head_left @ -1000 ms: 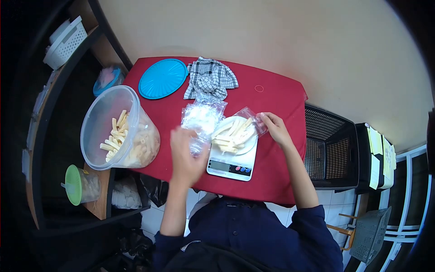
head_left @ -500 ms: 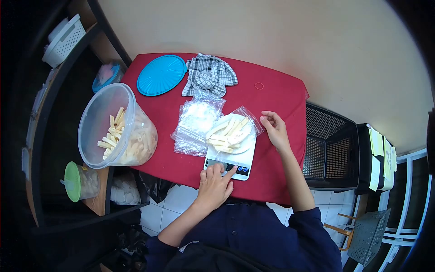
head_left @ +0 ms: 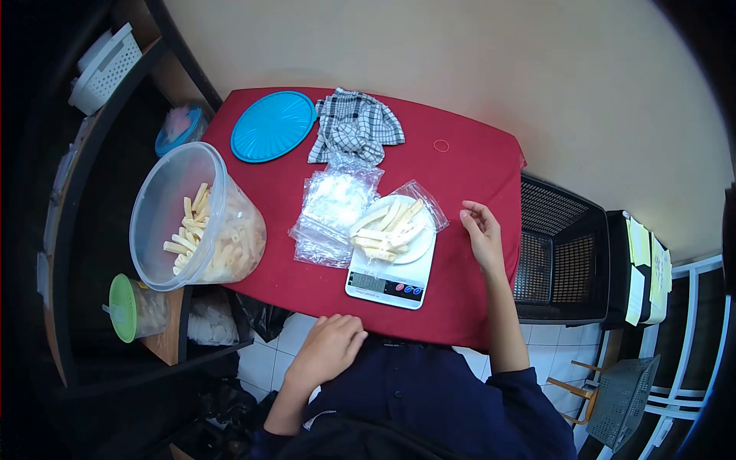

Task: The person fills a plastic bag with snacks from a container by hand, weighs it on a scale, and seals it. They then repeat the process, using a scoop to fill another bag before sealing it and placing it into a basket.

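Observation:
A white digital scale (head_left: 387,277) stands near the front edge of the red-covered table, its display and buttons facing me. On its round plate lie pale yellow sticks (head_left: 389,234) in a clear plastic bag. My left hand (head_left: 333,345) rests at the table's front edge, left of the scale, fingers curled in and nothing visible in them. To the right of the scale, my right hand (head_left: 483,230) hovers over the cloth, empty, its fingers loosely bent and apart. A pile of clear plastic bags (head_left: 333,207) lies left of the scale.
A large clear tub (head_left: 218,222) with more sticks stands at the left. Behind are a blue lid (head_left: 274,126), a checkered cloth (head_left: 354,126) and a rubber band (head_left: 441,146). A black crate (head_left: 556,253) is right of the table (head_left: 452,307); shelves stand left.
My left hand has left the scale's buttons and drawn back to the table edge, uncovering the display. My right hand has shifted slightly right and toward me.

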The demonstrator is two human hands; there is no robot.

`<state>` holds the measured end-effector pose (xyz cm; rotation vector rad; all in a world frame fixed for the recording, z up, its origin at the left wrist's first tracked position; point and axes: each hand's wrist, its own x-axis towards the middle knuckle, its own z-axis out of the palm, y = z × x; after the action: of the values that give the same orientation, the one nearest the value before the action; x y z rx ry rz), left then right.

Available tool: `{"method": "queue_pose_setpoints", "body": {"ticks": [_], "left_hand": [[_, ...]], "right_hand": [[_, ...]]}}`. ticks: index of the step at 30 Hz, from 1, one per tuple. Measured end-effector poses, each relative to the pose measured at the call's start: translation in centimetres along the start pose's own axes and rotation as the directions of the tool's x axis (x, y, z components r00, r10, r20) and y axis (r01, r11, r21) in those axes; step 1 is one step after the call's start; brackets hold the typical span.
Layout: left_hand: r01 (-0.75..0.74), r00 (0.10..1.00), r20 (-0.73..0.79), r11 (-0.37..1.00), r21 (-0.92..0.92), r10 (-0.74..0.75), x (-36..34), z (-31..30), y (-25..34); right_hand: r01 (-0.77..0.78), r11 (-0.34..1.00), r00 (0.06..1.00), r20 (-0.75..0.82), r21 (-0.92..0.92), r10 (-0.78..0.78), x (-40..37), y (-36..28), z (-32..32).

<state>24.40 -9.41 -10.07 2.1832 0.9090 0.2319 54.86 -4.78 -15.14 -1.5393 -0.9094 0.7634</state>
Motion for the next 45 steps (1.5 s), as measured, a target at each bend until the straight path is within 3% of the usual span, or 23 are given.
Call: {"method": "queue_pose_setpoints", "body": {"ticks": [2,10,12,14,16,18,21,23,24,26,27,31,34,36,37,39,41,43,45], "left_hand": [[0.078,0.994,-0.075,0.996,0.043,-0.074,-0.5,-0.1,-0.7],[0.158,0.983,-0.099,0.987,0.042,-0.153,-0.8,-0.7,-1.6],[0.125,0.970,-0.204,0.991,-0.051,-0.133,-1.0,-0.6,-2.1],[0.158,0.954,-0.244,0.984,-0.087,-0.175,-1.1,-0.9,-1.7],[0.187,0.936,-0.279,0.974,-0.126,-0.216,-1.2,-1.1,-1.8],[0.189,0.938,-0.272,0.975,-0.117,-0.214,-1.6,-0.9,-2.4],[0.204,0.924,-0.300,0.970,-0.136,-0.236,-2.2,-0.7,-2.6],[0.242,0.910,-0.306,0.957,-0.159,-0.281,-3.0,-0.3,-3.1],[0.282,0.894,-0.309,0.943,-0.177,-0.325,-3.4,0.0,-3.5],[0.303,0.880,-0.316,0.932,-0.200,-0.354,-4.0,0.4,-4.2],[0.323,0.868,-0.318,0.920,-0.220,-0.381,-4.2,0.7,-4.5],[0.287,0.872,-0.349,0.936,-0.202,-0.343,-4.3,1.0,-5.2],[0.342,0.845,-0.340,0.906,-0.250,-0.413,-4.3,0.7,-4.9],[0.315,0.841,-0.372,0.915,-0.252,-0.392,-4.2,0.7,-4.9],[0.316,0.841,-0.373,0.915,-0.252,-0.393,-4.1,0.5,-4.8],[0.251,0.862,-0.395,0.945,-0.208,-0.317,-3.2,-0.2,-4.2],[0.230,0.859,-0.421,0.954,-0.192,-0.292,-1.9,-0.7,-3.8],[0.214,0.853,-0.444,0.961,-0.178,-0.272,-0.5,-1.0,-3.6],[0.188,0.861,-0.455,0.973,-0.131,-0.227,1.2,-0.9,-3.9]], "right_hand": [[-0.030,0.998,1.000,0.001,0.059,0.030,0.1,0.2,-0.1],[-0.032,0.998,0.999,0.023,0.047,0.031,1.0,1.5,-0.4],[0.007,0.998,1.000,0.020,0.059,-0.008,2.3,1.2,0.1],[0.297,0.931,0.954,0.019,-0.210,-0.300,4.7,-0.7,1.5],[0.435,0.838,0.900,0.152,-0.330,-0.408,7.5,-3.6,4.1],[0.603,0.661,0.797,0.298,-0.446,-0.526,11.1,-4.0,7.5],[0.569,0.636,0.822,0.394,-0.521,-0.412,16.1,-2.2,12.4],[0.518,0.463,0.852,0.480,-0.720,-0.207,17.7,-1.1,14.5],[0.522,0.461,0.850,0.485,-0.718,-0.206,18.3,-0.6,14.8],[0.659,0.446,0.741,0.626,-0.606,-0.243,19.4,0.4,15.0],[0.714,0.493,0.688,0.630,-0.497,-0.361,19.7,0.7,15.2],[0.692,0.525,0.717,0.557,-0.495,-0.419,19.4,0.9,15.3],[0.643,0.539,0.761,0.535,-0.545,-0.366,19.1,0.0,15.4],[0.662,0.431,0.732,0.652,-0.613,-0.199,19.5,-1.1,15.6],[0.663,0.431,0.731,0.652,-0.612,-0.199,19.6,-1.7,15.4],[0.783,0.327,0.568,0.823,-0.529,-0.028,19.8,-2.9,14.3],[0.706,0.501,0.677,0.683,-0.500,-0.273,18.3,-3.1,11.4],[0.582,0.442,0.812,0.508,-0.683,-0.286,13.4,-5.8,7.2],[0.315,0.593,0.894,0.442,-0.741,0.078,8.9,-7.6,3.3]]}}
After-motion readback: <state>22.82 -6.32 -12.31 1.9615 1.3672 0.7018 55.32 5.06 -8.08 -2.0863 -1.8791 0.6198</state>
